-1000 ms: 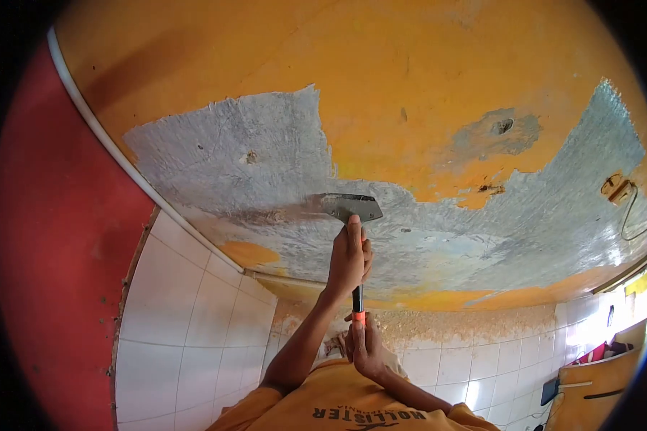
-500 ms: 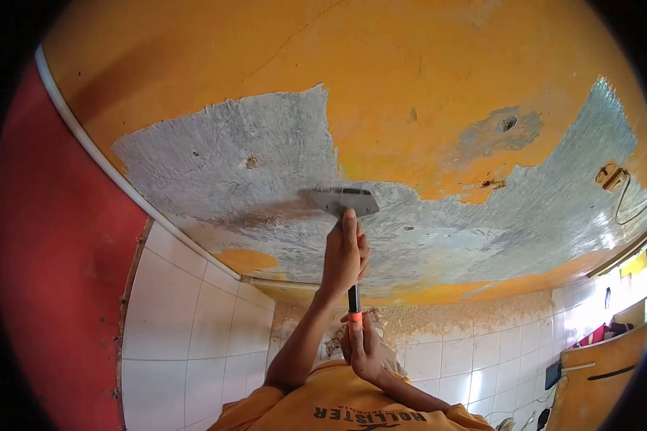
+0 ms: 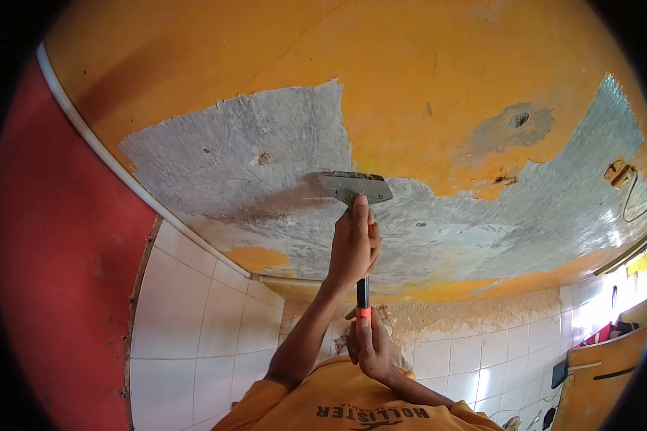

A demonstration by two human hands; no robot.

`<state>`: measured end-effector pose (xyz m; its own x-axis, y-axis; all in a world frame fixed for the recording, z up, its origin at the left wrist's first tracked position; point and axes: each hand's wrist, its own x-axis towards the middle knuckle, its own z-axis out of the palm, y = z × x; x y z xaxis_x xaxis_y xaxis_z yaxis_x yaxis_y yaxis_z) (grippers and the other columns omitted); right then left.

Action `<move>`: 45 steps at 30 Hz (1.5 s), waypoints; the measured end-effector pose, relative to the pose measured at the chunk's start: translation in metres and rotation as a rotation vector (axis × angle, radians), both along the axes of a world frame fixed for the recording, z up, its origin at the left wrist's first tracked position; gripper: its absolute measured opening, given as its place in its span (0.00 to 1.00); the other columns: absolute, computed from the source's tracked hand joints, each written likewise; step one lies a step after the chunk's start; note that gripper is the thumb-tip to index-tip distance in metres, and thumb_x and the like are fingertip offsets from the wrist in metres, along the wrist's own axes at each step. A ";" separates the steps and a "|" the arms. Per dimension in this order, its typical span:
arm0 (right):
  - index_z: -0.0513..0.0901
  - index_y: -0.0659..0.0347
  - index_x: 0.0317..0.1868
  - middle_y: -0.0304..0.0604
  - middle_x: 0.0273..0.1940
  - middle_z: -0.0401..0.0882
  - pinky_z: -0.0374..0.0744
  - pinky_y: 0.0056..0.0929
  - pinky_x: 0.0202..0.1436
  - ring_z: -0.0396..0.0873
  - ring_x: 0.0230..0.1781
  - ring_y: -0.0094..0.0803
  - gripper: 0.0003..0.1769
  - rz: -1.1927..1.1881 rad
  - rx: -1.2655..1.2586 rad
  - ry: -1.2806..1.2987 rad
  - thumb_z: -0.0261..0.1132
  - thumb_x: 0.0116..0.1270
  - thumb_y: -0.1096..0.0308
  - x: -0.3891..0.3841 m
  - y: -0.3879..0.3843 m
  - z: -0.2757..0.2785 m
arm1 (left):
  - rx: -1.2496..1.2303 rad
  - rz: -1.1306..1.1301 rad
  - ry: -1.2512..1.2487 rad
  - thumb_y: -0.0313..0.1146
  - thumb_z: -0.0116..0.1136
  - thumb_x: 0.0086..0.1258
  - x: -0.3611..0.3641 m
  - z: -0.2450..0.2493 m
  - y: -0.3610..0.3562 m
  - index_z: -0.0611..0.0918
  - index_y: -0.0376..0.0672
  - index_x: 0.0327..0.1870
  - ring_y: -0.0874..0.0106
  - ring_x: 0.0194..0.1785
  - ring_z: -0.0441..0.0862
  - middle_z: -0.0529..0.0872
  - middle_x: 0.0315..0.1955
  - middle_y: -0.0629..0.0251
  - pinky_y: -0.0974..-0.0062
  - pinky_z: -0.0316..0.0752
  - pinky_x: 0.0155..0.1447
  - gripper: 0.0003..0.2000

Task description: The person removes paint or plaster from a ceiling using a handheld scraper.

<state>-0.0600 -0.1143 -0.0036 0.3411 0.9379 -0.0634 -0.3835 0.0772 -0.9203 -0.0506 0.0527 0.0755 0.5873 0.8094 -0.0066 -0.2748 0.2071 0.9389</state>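
Note:
A wide metal scraper (image 3: pixel 355 188) with a black and red handle has its blade against the wall, at the lower edge of the orange paint (image 3: pixel 402 93). My left hand (image 3: pixel 354 244) is wrapped round the handle just below the blade, its thumb on the metal. Lower down, near my shirt, my right hand (image 3: pixel 370 346) grips the handle's end by the red band. Grey scraped wall (image 3: pixel 237 136) spreads to the left of the blade and below it. The blade's edge carries bits of yellow paint.
A red wall (image 3: pixel 65 251) and a white pipe (image 3: pixel 108 154) run down the left. Loose wires hang from a socket (image 3: pixel 618 174) at the right. White tiles (image 3: pixel 169 287) and a strip of debris (image 3: pixel 474 312) lie below. Wooden furniture (image 3: pixel 600 381) stands at the lower right.
The scraper and both hands have shifted slightly right in the view. The blade has moved up a little, closer to the orange paint's edge. The wall has also shifted slightly right in view.

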 end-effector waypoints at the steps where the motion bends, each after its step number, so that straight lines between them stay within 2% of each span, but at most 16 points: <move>1: 0.70 0.65 0.53 0.28 0.18 0.62 0.60 0.19 0.17 0.60 0.12 0.14 0.19 -0.027 -0.024 -0.049 0.46 0.85 0.55 0.001 0.002 -0.014 | -0.006 0.011 -0.009 0.61 0.37 0.83 0.001 -0.011 0.002 0.64 0.49 0.32 0.83 0.08 0.53 0.57 0.14 0.78 0.79 0.47 0.10 0.25; 5: 0.71 0.65 0.54 0.28 0.18 0.63 0.60 0.19 0.17 0.60 0.12 0.16 0.20 -0.009 -0.062 -0.067 0.46 0.85 0.54 0.011 -0.003 -0.030 | 0.023 0.032 -0.026 0.60 0.37 0.83 0.009 -0.025 0.002 0.62 0.49 0.31 0.82 0.07 0.55 0.59 0.11 0.77 0.77 0.49 0.09 0.25; 7: 0.71 0.65 0.54 0.29 0.18 0.63 0.60 0.20 0.17 0.61 0.12 0.16 0.21 0.010 -0.043 -0.040 0.47 0.85 0.53 0.017 -0.004 -0.004 | -0.030 -0.007 -0.050 0.61 0.38 0.83 0.009 0.001 0.003 0.62 0.50 0.30 0.82 0.07 0.54 0.59 0.12 0.77 0.78 0.48 0.09 0.25; 10: 0.71 0.66 0.55 0.29 0.18 0.64 0.60 0.20 0.17 0.61 0.12 0.16 0.21 -0.013 -0.090 -0.095 0.48 0.85 0.52 0.017 -0.010 -0.013 | -0.016 -0.014 -0.068 0.64 0.38 0.81 0.008 -0.014 0.000 0.63 0.49 0.30 0.83 0.09 0.51 0.56 0.14 0.78 0.79 0.46 0.10 0.27; 12: 0.71 0.66 0.55 0.29 0.18 0.64 0.60 0.20 0.17 0.61 0.12 0.16 0.21 -0.038 -0.101 -0.084 0.48 0.85 0.53 0.015 -0.015 -0.021 | -0.058 0.040 -0.019 0.62 0.37 0.83 0.014 -0.024 -0.007 0.63 0.50 0.30 0.84 0.09 0.50 0.56 0.14 0.78 0.80 0.45 0.10 0.26; 14: 0.71 0.66 0.55 0.29 0.18 0.63 0.60 0.20 0.17 0.60 0.12 0.16 0.21 -0.042 -0.068 -0.053 0.48 0.85 0.53 0.019 -0.014 -0.019 | -0.013 0.031 -0.020 0.61 0.37 0.83 0.018 -0.022 -0.010 0.63 0.50 0.31 0.84 0.09 0.50 0.56 0.14 0.78 0.80 0.45 0.10 0.25; 15: 0.71 0.66 0.55 0.29 0.18 0.63 0.60 0.20 0.17 0.60 0.12 0.16 0.21 -0.035 -0.035 -0.018 0.49 0.85 0.54 0.020 -0.013 -0.007 | -0.029 0.013 -0.046 0.61 0.37 0.83 0.018 -0.002 -0.010 0.63 0.50 0.31 0.83 0.09 0.50 0.56 0.14 0.78 0.80 0.45 0.10 0.25; 20: 0.72 0.66 0.55 0.28 0.17 0.62 0.60 0.19 0.16 0.59 0.11 0.16 0.19 -0.052 -0.083 -0.079 0.48 0.85 0.55 0.018 -0.018 -0.021 | -0.043 0.016 -0.011 0.61 0.37 0.83 0.016 -0.024 -0.011 0.63 0.50 0.31 0.83 0.09 0.50 0.56 0.14 0.78 0.80 0.45 0.10 0.25; 25: 0.72 0.66 0.53 0.28 0.17 0.62 0.61 0.19 0.17 0.60 0.12 0.16 0.18 -0.037 -0.064 0.007 0.49 0.85 0.56 0.022 -0.019 0.007 | -0.045 -0.003 -0.040 0.62 0.38 0.82 0.020 -0.002 -0.010 0.64 0.50 0.31 0.83 0.09 0.50 0.56 0.14 0.78 0.80 0.46 0.10 0.25; 28: 0.71 0.63 0.56 0.32 0.19 0.64 0.62 0.22 0.17 0.61 0.13 0.20 0.23 -0.030 -0.121 -0.183 0.46 0.85 0.49 0.027 -0.020 -0.031 | -0.024 -0.007 -0.048 0.63 0.38 0.82 0.019 -0.025 -0.011 0.64 0.50 0.31 0.83 0.09 0.50 0.56 0.14 0.79 0.80 0.46 0.10 0.25; 31: 0.71 0.62 0.55 0.33 0.20 0.64 0.63 0.22 0.18 0.62 0.14 0.20 0.23 -0.007 -0.134 -0.191 0.46 0.85 0.49 0.028 -0.020 -0.017 | -0.017 0.043 -0.017 0.62 0.37 0.82 0.023 -0.020 -0.013 0.63 0.50 0.30 0.83 0.08 0.50 0.55 0.14 0.79 0.80 0.47 0.10 0.26; 34: 0.72 0.65 0.53 0.29 0.17 0.65 0.61 0.19 0.18 0.62 0.14 0.14 0.18 -0.021 -0.078 -0.065 0.48 0.85 0.57 0.023 -0.017 0.015 | -0.005 -0.017 -0.060 0.63 0.38 0.82 0.018 0.002 -0.008 0.64 0.50 0.31 0.84 0.09 0.51 0.56 0.14 0.79 0.80 0.47 0.10 0.26; 38: 0.73 0.65 0.54 0.27 0.17 0.64 0.60 0.18 0.18 0.61 0.13 0.14 0.19 -0.027 -0.087 -0.009 0.48 0.85 0.56 0.024 -0.015 -0.036 | 0.009 0.062 0.011 0.61 0.38 0.83 0.024 -0.035 -0.011 0.63 0.49 0.30 0.83 0.07 0.54 0.58 0.12 0.78 0.77 0.48 0.09 0.26; 39: 0.73 0.65 0.53 0.27 0.17 0.64 0.60 0.18 0.18 0.61 0.13 0.14 0.19 -0.021 -0.071 -0.087 0.47 0.86 0.56 0.026 -0.015 -0.027 | 0.007 0.045 -0.013 0.61 0.38 0.83 0.022 -0.027 -0.011 0.64 0.48 0.30 0.83 0.07 0.54 0.58 0.12 0.78 0.78 0.48 0.09 0.26; 42: 0.73 0.65 0.53 0.27 0.17 0.64 0.60 0.19 0.18 0.61 0.14 0.13 0.19 0.011 -0.071 -0.030 0.47 0.85 0.56 0.025 -0.013 0.010 | 0.005 0.043 -0.006 0.65 0.39 0.81 0.018 0.010 -0.008 0.64 0.49 0.30 0.83 0.08 0.52 0.56 0.14 0.79 0.80 0.48 0.10 0.27; 45: 0.74 0.66 0.52 0.28 0.17 0.65 0.60 0.19 0.19 0.61 0.14 0.14 0.18 -0.012 -0.110 -0.123 0.48 0.85 0.57 0.027 -0.011 -0.024 | -0.009 0.048 -0.006 0.65 0.38 0.81 0.018 -0.020 -0.005 0.63 0.50 0.29 0.83 0.08 0.52 0.55 0.14 0.79 0.80 0.48 0.09 0.27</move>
<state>-0.0331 -0.1257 -0.0277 0.3635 0.9235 -0.1224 -0.2675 -0.0225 -0.9633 -0.0323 0.0480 0.0555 0.5476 0.8367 -0.0102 -0.2906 0.2016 0.9354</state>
